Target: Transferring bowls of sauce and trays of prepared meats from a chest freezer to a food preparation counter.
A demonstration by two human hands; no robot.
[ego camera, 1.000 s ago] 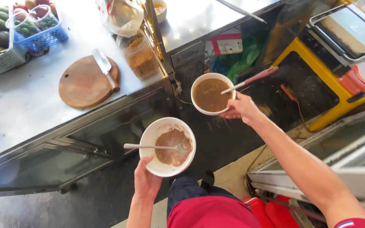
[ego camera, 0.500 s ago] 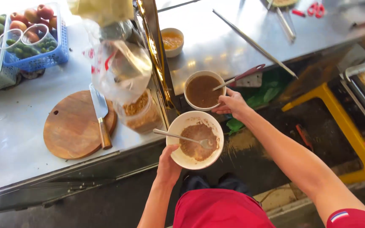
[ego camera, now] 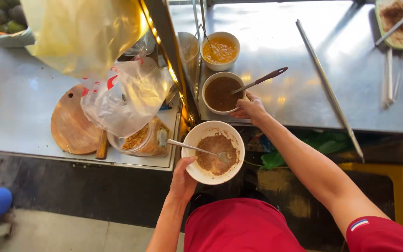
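My left hand [ego camera: 183, 178] holds a white bowl [ego camera: 201, 177] by its near rim, in front of my red shirt. Brown paste and a metal spoon [ego camera: 197, 150] lie in that bowl. My right hand [ego camera: 249, 108] grips the rim of a second white bowl [ego camera: 208, 105] full of brown sauce. That bowl rests on the steel counter [ego camera: 304, 88] near its front edge. A spoon with a dark red handle [ego camera: 260, 80] leans in it. Just behind it stands a third white bowl [ego camera: 219, 66] of orange sauce.
A round wooden cutting board [ego camera: 71, 126] lies on the left counter, partly under a clear plastic bag [ego camera: 122, 98]. A plastic tub of brown crumbs [ego camera: 141, 140] sits beside it. A long metal rod [ego camera: 327, 88] crosses the right counter. A tray [ego camera: 402, 28] stands far right.
My right hand carried the brown sauce bowl forward and set it on the steel counter. My left hand kept the paste bowl close. The view shifted right along the counter.
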